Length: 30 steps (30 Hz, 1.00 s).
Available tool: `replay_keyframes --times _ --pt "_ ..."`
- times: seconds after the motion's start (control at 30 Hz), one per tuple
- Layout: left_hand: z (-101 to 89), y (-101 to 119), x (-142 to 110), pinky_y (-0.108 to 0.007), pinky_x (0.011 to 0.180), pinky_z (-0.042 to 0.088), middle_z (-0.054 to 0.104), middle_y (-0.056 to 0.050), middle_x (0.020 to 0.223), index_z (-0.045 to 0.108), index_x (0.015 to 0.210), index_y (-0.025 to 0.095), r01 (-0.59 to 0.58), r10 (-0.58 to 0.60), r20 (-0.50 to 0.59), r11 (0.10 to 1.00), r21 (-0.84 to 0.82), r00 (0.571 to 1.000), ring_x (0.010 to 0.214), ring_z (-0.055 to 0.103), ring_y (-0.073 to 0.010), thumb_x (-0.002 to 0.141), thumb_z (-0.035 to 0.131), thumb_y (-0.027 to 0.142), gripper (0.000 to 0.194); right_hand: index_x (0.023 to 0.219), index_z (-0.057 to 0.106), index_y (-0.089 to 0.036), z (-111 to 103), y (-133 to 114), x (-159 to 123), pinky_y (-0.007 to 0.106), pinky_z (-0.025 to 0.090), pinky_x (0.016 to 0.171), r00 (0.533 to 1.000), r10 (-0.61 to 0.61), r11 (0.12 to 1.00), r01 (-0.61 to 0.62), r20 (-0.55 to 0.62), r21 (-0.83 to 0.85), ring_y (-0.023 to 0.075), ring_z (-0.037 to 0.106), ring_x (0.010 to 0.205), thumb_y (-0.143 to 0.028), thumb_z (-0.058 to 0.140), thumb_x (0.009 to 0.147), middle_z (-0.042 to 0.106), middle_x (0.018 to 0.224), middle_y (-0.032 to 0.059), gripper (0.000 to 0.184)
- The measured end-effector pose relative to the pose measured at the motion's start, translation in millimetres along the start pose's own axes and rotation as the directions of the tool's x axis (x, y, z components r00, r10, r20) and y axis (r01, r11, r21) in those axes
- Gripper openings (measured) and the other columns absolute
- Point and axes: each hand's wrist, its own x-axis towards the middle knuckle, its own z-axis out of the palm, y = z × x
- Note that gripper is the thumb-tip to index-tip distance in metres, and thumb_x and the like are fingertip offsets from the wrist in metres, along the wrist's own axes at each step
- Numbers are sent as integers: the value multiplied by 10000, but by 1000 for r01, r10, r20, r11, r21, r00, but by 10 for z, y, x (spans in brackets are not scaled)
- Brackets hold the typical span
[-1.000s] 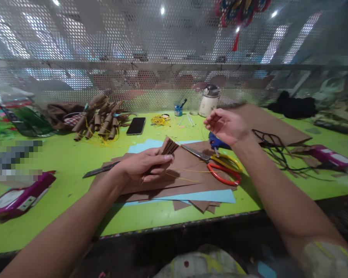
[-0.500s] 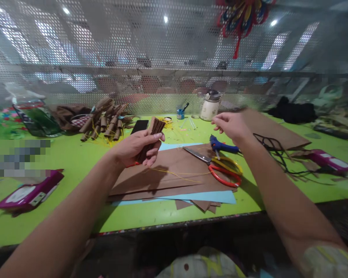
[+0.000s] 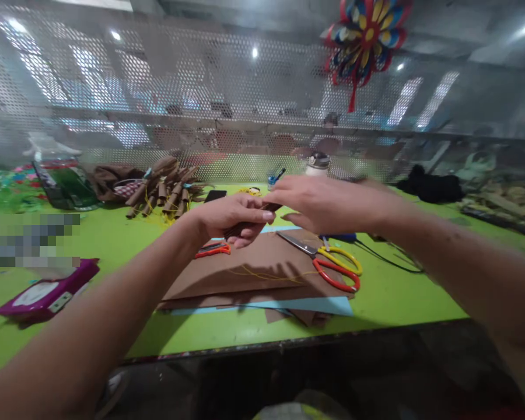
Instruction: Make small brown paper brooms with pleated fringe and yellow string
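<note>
Since the earlier frame, our right hand [image 3: 317,201] has swung inward from above the blue glue gun [image 3: 345,237] to our left hand [image 3: 234,219]. Behind the work we see a tall perforated screen [image 3: 179,87], pricked with reflected lights. We have a smooth, bright green table [image 3: 227,338] before us, its front edge dark and speckled. On it, flat brown sheets [image 3: 227,274] lie over a pale blue sheet [image 3: 328,304]. One petalled ornament [image 3: 370,35], red, blue and yellow, hangs at upper right. Left of centre we count several brown rolls [image 3: 170,192], tubular and heaped, too overlapped for an exact number. One glossy purple box [image 3: 48,294] sits near our left forearm. One pair of scissors [image 3: 300,243] rests on the brown sheets, steel-bladed, with two looped handles, one red and one yellow. Above those sheets, our left fingers are closed around one small brown bundle [image 3: 240,228]. Our right fingers reach its far end; we cannot tell whether they pinch it. Thinnest of all, yellow thread [image 3: 262,274] trails across the brown sheets.
</note>
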Motion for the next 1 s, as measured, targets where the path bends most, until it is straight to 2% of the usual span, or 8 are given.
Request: replay_keyframes --times 0.1,0.27,0.4,0.5,0.63,0.73,0.83,1.0 --pt "10 -45 37 -157 280 336 535 -1 441 491 651 157 11 -10 56 1000 -17 998 327 508 -106 813 619 398 317 1187 561 -190 -2 -12 -103 330 422 770 1000 -13 1000 14 -23 17 231 560 945 -167 623 795 614 1043 84 397" --pt "55 -66 76 -163 315 379 612 0 505 534 894 161 -5 15 159 998 -63 987 357 546 -122 834 588 414 265 1136 608 -191 109 -38 -191 287 413 655 996 24 999 -20 -88 50 175 573 755 -163 469 905 625 859 64 271" --pt "18 -84 59 -194 339 385 655 -49 574 561 1000 156 21 3 199 993 -119 980 396 566 -143 818 448 638 527 1034 644 -178 214 -2 -306 294 428 665 994 52 988 -38 -97 147 180 603 765 -210 436 930 650 857 73 234" --pt "-58 -148 -5 -211 329 359 653 -62 583 573 1009 165 65 -44 120 982 -177 992 398 564 -160 794 336 727 646 1025 645 -178 317 46 -452 309 444 667 981 117 983 -91 -155 162 194 619 776 -234 442 930 672 871 84 231" --pt "-117 -262 -213 -202 315 310 646 -68 593 571 980 179 98 -106 -53 986 -134 993 375 538 -151 822 281 708 623 1060 620 -186 491 112 -660 320 482 702 958 171 974 -129 -231 186 204 642 833 -259 450 931 693 955 97 226" --pt "-108 -327 -452 -176 332 275 627 -52 591 582 1066 163 98 -87 -213 994 42 973 374 500 -114 861 316 644 586 1054 621 -179 599 115 -767 326 503 703 937 220 964 -165 -271 211 210 657 848 -254 455 929 698 980 109 221" --pt "-112 -373 -704 -168 402 333 592 -22 593 612 1049 156 124 -17 -380 958 260 925 438 490 -95 864 458 544 457 1039 628 -172 691 74 -811 328 515 707 924 262 948 -193 -279 252 207 662 844 -242 463 927 701 980 115 211" --pt "-240 -480 -1063 -181 446 339 517 26 549 611 1053 177 285 -28 -500 849 445 866 469 459 -96 822 540 509 411 1112 606 -190 909 -24 -781 326 514 784 921 277 913 -164 -274 374 190 653 902 -218 478 923 701 1012 80 229"
